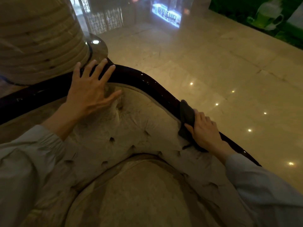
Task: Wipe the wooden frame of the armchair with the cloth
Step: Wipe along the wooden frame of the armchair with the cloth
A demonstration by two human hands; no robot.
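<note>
Up top, the left hand rests flat, fingers spread, on the dark wooden frame; the right hand grips a dark cloth against it.

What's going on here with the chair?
A person is leaning over a tufted beige armchair and cleaning its dark wooden frame. The right hand grips a dark cloth pressed against the frame's right-hand rail. The left hand rests open, fingers spread, over the top of the frame and the upholstery edge, apparently steadying. A polished marble floor lies beyond the chair.
</note>
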